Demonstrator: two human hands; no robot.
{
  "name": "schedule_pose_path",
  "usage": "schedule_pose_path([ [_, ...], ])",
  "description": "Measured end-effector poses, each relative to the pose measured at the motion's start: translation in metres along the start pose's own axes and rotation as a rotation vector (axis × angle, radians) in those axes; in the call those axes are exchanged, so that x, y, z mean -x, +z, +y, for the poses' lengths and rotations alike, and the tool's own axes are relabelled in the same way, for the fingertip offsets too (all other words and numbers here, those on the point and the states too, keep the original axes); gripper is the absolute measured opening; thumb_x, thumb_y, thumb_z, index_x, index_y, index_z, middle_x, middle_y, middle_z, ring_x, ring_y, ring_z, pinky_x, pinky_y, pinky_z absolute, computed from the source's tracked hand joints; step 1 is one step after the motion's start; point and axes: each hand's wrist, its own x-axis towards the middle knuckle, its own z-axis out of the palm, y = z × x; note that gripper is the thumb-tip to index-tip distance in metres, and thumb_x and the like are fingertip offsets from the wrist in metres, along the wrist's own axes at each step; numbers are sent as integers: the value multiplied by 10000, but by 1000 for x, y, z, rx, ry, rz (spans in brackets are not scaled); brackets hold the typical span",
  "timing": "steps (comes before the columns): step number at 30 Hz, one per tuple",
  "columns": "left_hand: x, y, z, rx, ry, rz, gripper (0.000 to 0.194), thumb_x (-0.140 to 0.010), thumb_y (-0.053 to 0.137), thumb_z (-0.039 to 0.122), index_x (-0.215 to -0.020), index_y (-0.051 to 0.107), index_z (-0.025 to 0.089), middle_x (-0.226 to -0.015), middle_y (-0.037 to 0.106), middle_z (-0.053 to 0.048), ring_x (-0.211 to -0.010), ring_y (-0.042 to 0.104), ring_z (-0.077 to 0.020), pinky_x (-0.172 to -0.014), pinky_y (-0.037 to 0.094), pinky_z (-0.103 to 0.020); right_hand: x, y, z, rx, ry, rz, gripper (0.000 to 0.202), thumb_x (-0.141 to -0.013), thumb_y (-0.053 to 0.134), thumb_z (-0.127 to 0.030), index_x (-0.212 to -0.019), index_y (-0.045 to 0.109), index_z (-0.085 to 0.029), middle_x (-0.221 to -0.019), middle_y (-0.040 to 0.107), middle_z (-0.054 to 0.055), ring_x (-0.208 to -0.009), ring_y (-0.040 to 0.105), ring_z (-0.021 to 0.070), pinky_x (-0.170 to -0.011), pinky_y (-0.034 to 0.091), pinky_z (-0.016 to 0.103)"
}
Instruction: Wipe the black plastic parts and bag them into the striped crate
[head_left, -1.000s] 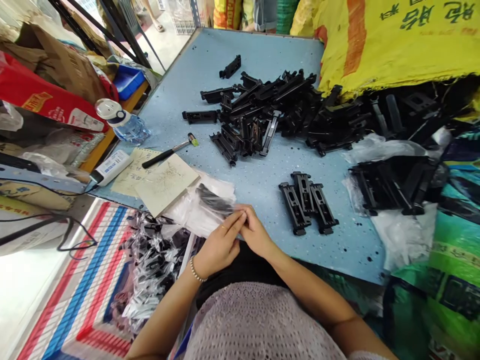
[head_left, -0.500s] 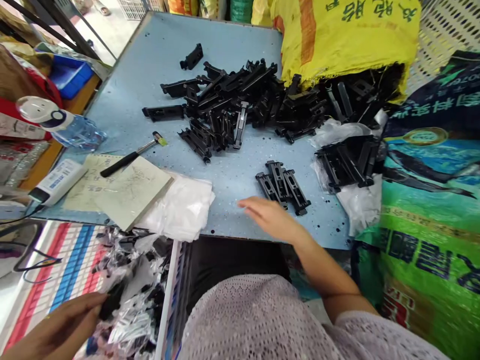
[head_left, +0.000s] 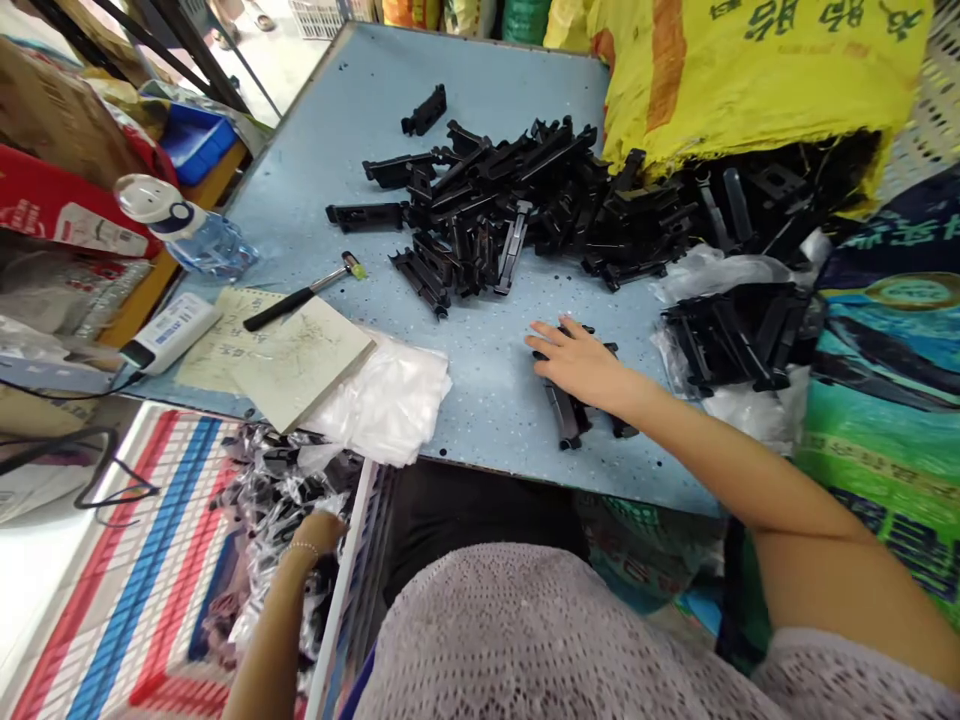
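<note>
My right hand [head_left: 581, 365] lies over a few black plastic parts [head_left: 564, 412] near the front of the blue table, its fingers spread and touching them from above. Each part is long and narrow, and the hand covers much of them. Down to the left, my left hand [head_left: 321, 533] reaches into a striped plastic basket [head_left: 187, 520], among black parts in clear bags [head_left: 281, 490]. Its fingers point away from me and are mostly hidden, so their grip does not show. A big heap of similar black parts [head_left: 480, 205] spreads across the middle of the table.
Clear plastic bags [head_left: 394, 400] lie beside notepads [head_left: 304, 370] and a small hammer [head_left: 300, 300]. At left stand a water bottle [head_left: 191, 230] and a white device [head_left: 172, 333]. A yellow sack [head_left: 720, 80] spills parts; a bundle of parts [head_left: 739, 335] sits right.
My right hand has moved onto the small group of black parts and now covers them. My left hand has moved right and farther into the basket. The view has shifted slightly left.
</note>
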Motion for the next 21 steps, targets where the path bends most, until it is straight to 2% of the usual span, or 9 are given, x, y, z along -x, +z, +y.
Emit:
schedule_pose_path([
  [3, -2, -34, 53, 123, 176, -35, 423, -910, 575, 500, -667, 703, 179, -615, 668, -30, -594, 651, -184, -619, 518, -284, -9, -16, 1, -148, -82, -71, 124, -804, 674, -128, -893, 687, -213, -1250, 691, 124, -1365, 501, 361, -1173, 282, 617],
  [4, -3, -41, 77, 174, 280, 45, 415, -932, 541, 508, -748, 734, 190, -681, 702, -32, -630, 659, -180, -658, 529, -284, -9, -22, 1, -212, -54, -118, 128, -791, 708, -158, -899, 669, -216, -1145, 719, 125, -1242, 598, 353, -1127, 356, 589],
  [7, -19, -44, 145, 174, 500, 524, 375, -919, 586, 490, -1019, 738, 163, -1075, 725, -134, -859, 683, -220, -836, 552, -352, -6, -33, -2, -406, 134, -224, 199, -829, 718, -329, -984, 628, -242, -875, 711, 73, -836, 690, 280, -877, 520, 480],
  [9, -36, -38, 171, 143, 555, 653, 325, -916, 594, 429, -985, 726, 140, -1114, 696, -177, -944, 667, -256, -869, 545, -393, -1, -30, -5, -545, 266, -163, 306, -867, 670, -424, -1113, 605, -255, -950, 711, 77, -855, 683, 273, -814, 530, 436],
  [13, -63, -35, 173, 427, 481, 542, 183, -879, 636, 328, -792, 675, 171, -883, 682, -83, -810, 646, -195, -761, 526, -322, 4, 3, -27, -1079, 390, 105, 569, -828, 706, -451, -1333, 557, -234, -1241, 656, 116, -1134, 635, 281, -922, 519, 422],
  [15, -67, -41, 166, 648, 378, 458, 232, -781, 755, 368, -746, 627, 178, -781, 639, -27, -693, 596, -151, -652, 486, -275, -3, 23, -51, -1501, 370, 72, 568, -796, 736, -461, -1281, 615, -191, -1147, 687, 110, -1015, 671, 244, -883, 540, 395],
  [17, -67, -47, 161, 766, 340, 409, 294, -716, 807, 391, -705, 603, 180, -747, 615, -6, -659, 562, -133, -617, 458, -260, -18, 40, -81, -1892, 313, -58, 514, -764, 771, -475, -1161, 679, -163, -995, 712, 83, -858, 682, 199, -825, 556, 361],
  [19, -65, -51, 159, 766, 400, 374, 263, -723, 794, 378, -690, 628, 177, -799, 639, -21, -736, 597, -146, -689, 483, -271, -38, 52, -108, -2156, 273, -152, 458, -731, 817, -465, -1050, 709, -155, -886, 713, 53, -793, 678, 174, -800, 564, 332],
  [21, -61, -54, 157, 763, 439, 385, 216, -765, 753, 359, -717, 655, 173, -868, 661, -39, -791, 625, -155, -738, 504, -283, -56, 60, -125, -2283, 306, -123, 403, -703, 855, -435, -954, 717, -152, -824, 709, 36, -762, 673, 157, -790, 569, 311],
])
